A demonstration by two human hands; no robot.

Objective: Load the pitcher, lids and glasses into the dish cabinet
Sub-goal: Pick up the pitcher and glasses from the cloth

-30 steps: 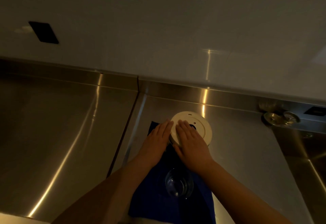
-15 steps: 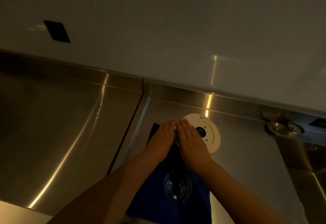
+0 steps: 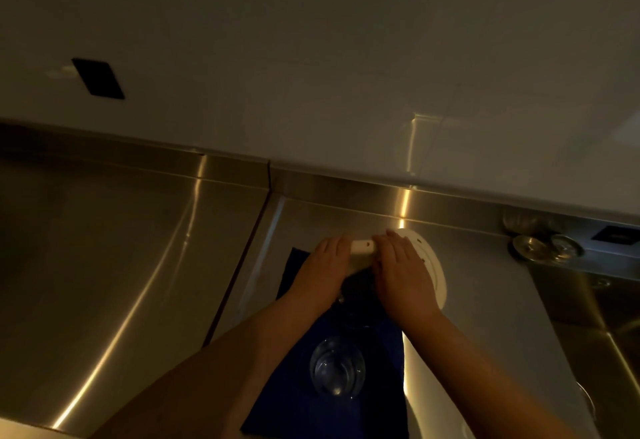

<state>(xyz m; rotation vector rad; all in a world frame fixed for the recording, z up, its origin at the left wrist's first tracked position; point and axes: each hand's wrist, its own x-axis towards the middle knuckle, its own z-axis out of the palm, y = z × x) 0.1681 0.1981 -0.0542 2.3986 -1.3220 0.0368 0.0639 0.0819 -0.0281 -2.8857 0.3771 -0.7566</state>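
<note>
Both hands have come up around the white lid, which lay flat a moment ago and now stands tilted, its near edge lifted. Her left hand curls its fingers onto the lid's left rim, while the right hand lies over the top with fingers bent down the far edge, gripping it too (how tightly, I cannot tell in this dim light). A clear glass sits upright on the blue cloth nearer the person, apart from both hands, on the steel bench.
</note>
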